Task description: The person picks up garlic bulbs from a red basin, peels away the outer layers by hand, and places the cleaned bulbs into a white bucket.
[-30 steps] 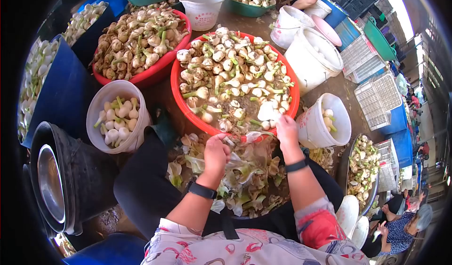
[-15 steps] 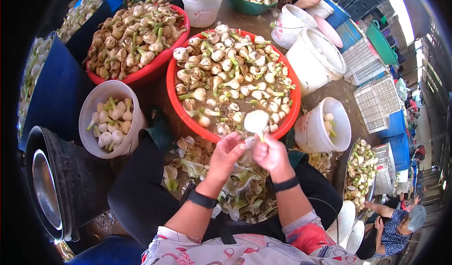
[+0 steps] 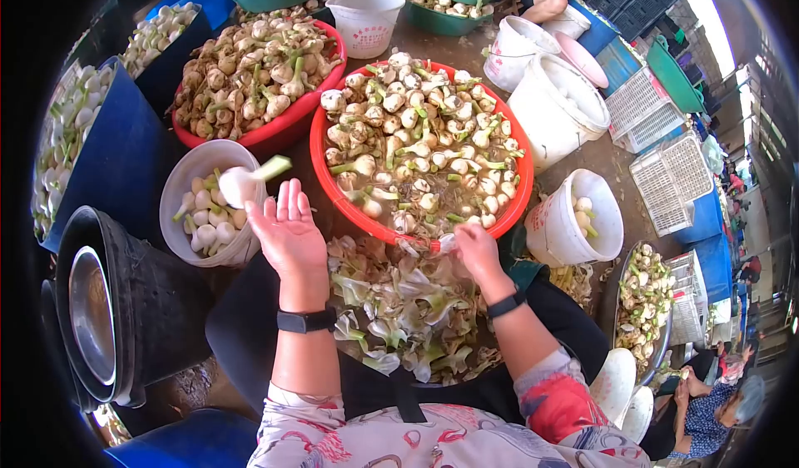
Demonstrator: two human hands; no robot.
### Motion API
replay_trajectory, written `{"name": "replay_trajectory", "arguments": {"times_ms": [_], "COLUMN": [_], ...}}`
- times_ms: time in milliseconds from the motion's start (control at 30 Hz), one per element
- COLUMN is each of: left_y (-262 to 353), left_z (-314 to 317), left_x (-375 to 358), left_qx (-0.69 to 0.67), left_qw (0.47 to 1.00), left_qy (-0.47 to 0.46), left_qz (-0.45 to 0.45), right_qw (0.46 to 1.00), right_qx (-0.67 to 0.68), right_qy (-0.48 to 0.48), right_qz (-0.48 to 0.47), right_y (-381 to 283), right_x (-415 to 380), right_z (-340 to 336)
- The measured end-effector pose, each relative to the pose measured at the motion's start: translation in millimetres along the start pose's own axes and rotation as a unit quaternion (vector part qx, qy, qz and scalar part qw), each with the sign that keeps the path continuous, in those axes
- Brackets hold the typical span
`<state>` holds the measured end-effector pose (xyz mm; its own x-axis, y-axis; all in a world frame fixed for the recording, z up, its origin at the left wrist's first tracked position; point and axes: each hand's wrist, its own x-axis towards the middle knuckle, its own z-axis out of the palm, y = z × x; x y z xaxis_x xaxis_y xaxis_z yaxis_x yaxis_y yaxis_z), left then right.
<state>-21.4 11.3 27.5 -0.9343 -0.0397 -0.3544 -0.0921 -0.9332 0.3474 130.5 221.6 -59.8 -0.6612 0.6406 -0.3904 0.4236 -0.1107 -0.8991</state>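
Note:
My left hand is open, palm up with the fingers stretched out, beside the white bucket of peeled garlic. Just off its fingertips a clean white garlic bulb with a green stem is in the air, over that bucket. My right hand is closed at the near rim of the red tub. A small pale piece shows at its fingertips, too blurred to name. Unpeeled garlic bulbs with cut stems sit in murky water in the tub. Below my hands lies a heap of garlic peels.
Another red basin heaped with garlic stands at the far left. To the right are a white bucket with a few bulbs and a large white bucket. Black buckets stand at my left. A person sits at the lower right.
My left hand has swung left and opened, and the garlic bulb has left my hands towards the white bucket. My right hand has stayed near the tub's rim, slightly lower.

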Motion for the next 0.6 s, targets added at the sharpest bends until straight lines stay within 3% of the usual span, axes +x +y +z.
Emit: {"name": "replay_trajectory", "arguments": {"times_ms": [33,67,100,133,167,233,333,500,533,567,600], "left_y": [-8.6,-15.7,-30.0,-39.4,-52.0,-64.5,-72.0,-84.1,-87.4,-89.8,-93.0], "left_z": [-15.3,-29.5,-37.4,-61.6,-43.8,-55.8,-56.5,-58.9,-62.9,-65.6,-65.1], "left_x": [4.2,7.8,-3.6,-0.4,-22.3,-25.9,-19.5,-18.2,-20.1,-23.9,-26.0], "left_qx": [0.052,0.103,0.126,0.119,0.231,0.31,0.304,0.41,0.446,0.446,0.546], "left_qw": [0.997,0.988,0.978,0.944,0.939,0.914,0.912,0.874,0.852,0.85,0.789], "left_qy": [-0.047,-0.096,-0.072,-0.162,0.042,-0.009,-0.041,-0.094,-0.157,-0.156,-0.265], "left_qz": [-0.034,-0.066,-0.152,-0.262,-0.251,-0.264,-0.272,-0.244,-0.224,-0.233,-0.091], "right_qw": [0.981,0.925,0.926,0.891,0.84,0.81,0.783,0.832,0.89,0.935,0.984], "right_qx": [-0.122,-0.237,-0.235,-0.356,-0.472,-0.546,-0.621,-0.554,-0.456,-0.349,-0.166], "right_qy": [0.065,0.127,0.124,0.111,0.097,0.033,-0.007,0.0,0.009,0.024,0.002], "right_qz": [-0.135,-0.267,-0.267,-0.26,-0.248,-0.212,-0.04,0.027,-0.013,-0.051,0.067], "right_y": [8.7,10.4,5.0,0.0,-2.8,1.7,-10.4,-14.1,-13.5,-13.7,-29.3], "right_x": [25.5,46.1,61.2,75.7,88.0,108.6,123.4,145.1,133.6,116.2,88.0], "right_z": [4.0,10.2,18.4,27.6,35.5,46.2,58.0,26.7,19.9,11.4,11.5]}}
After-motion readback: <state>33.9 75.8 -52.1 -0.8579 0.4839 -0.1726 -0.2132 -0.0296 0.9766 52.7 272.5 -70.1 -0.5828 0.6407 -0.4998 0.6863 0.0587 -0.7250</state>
